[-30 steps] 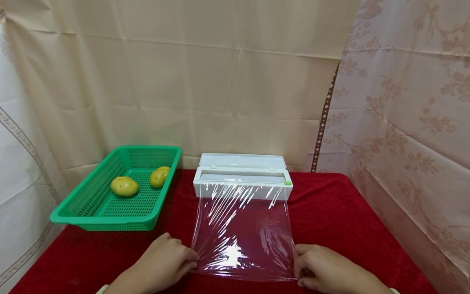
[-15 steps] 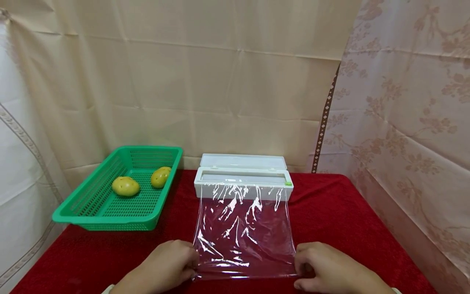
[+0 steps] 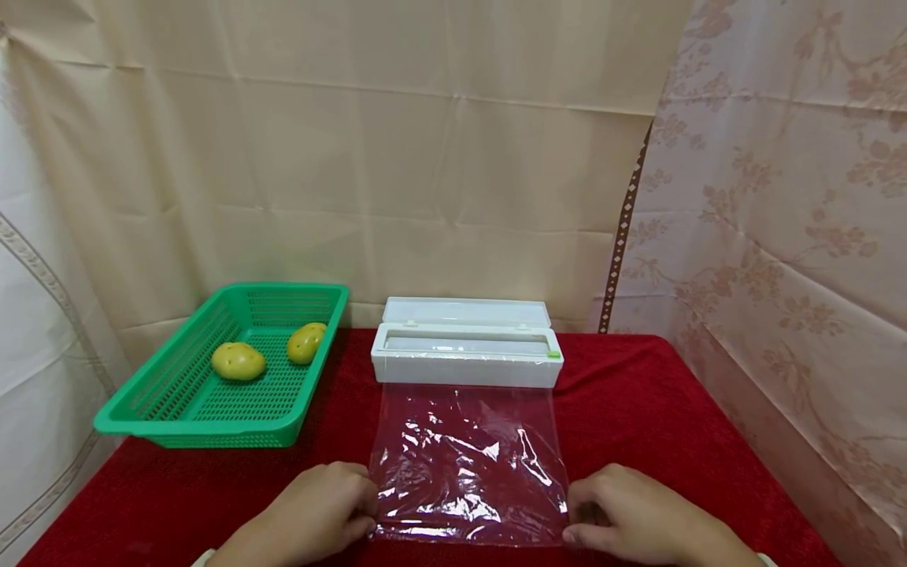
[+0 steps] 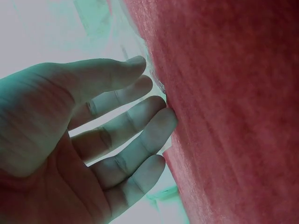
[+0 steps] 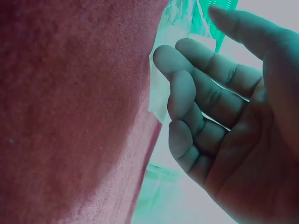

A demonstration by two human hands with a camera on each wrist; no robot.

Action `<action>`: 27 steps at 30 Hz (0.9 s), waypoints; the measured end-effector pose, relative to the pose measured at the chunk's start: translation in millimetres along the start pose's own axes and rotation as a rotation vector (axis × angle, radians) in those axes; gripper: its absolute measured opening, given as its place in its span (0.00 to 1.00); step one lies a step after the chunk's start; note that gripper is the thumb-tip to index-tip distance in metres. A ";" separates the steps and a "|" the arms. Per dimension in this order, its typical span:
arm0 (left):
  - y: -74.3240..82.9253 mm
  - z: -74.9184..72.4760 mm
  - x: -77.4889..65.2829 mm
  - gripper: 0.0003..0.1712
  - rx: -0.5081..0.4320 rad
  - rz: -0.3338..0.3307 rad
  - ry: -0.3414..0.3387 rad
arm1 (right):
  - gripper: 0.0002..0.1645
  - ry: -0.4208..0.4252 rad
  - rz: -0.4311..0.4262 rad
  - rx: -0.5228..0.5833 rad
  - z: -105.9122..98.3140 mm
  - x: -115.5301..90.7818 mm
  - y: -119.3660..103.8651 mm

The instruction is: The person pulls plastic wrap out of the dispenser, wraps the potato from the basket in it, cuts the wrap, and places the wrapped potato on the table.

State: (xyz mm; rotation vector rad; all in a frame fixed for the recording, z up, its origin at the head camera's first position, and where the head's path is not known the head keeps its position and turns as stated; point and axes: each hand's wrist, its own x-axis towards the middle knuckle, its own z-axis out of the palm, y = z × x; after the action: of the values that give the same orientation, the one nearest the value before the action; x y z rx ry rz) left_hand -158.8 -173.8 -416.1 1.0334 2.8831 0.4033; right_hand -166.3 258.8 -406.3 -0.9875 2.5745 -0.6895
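Observation:
A sheet of clear cling film [image 3: 468, 465] lies slack and wrinkled on the red cloth, running from the front of a white cling film dispenser [image 3: 464, 372]. My left hand [image 3: 322, 504] is at the film's near left corner, fingers loosely bent. In the left wrist view the thumb [image 4: 107, 73] and fingers of that hand stand apart with nothing pinched between them. At the near right corner is my right hand [image 3: 631, 512]. The right wrist view shows its thumb [image 5: 252, 30] lifted away from the relaxed fingers, close to the film's edge.
The dispenser's lid [image 3: 468, 310] stands raised behind it, and a green slider [image 3: 553, 354] sits at its right end. To the left is a green basket [image 3: 205, 428] holding two potatoes [image 3: 238, 361]. Curtains hang behind the red-covered table [image 3: 638, 409].
The film was stretched taut between both hands and the dispenser; now it has sunk slack onto the cloth. Both hands have loosened from its corners, staying nearly in place.

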 end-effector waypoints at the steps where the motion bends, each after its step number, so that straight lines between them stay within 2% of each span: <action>1: -0.2 -0.3 -0.3 0.04 0.002 -0.001 0.003 | 0.06 0.003 -0.002 0.001 -0.7 1.5 0.6; 5: -0.5 -1.7 -0.8 0.04 0.009 -0.012 0.013 | 0.04 0.037 0.023 -0.031 -3.5 9.8 2.9; 10: -0.2 -6.3 -0.6 0.04 0.015 -0.038 0.010 | 0.06 0.136 0.020 -0.089 -5.3 24.6 7.6; 16: -1.9 -17.5 0.9 0.05 0.073 -0.040 0.095 | 0.13 0.239 -0.013 -0.070 -10.9 45.9 16.6; 21: -5.3 -36.1 5.0 0.04 0.109 -0.058 0.149 | 0.16 0.263 -0.003 -0.031 -15.1 59.0 25.4; 27: -9.8 -66.0 10.1 0.06 0.126 -0.118 0.210 | 0.19 0.249 0.032 0.034 -14.7 66.1 33.9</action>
State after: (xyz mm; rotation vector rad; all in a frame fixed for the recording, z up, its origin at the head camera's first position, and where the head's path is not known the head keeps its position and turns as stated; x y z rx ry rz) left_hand -181.7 -189.6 -354.6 0.8790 3.1747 0.3459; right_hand -238.7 240.3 -418.7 -0.8978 2.7732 -0.8953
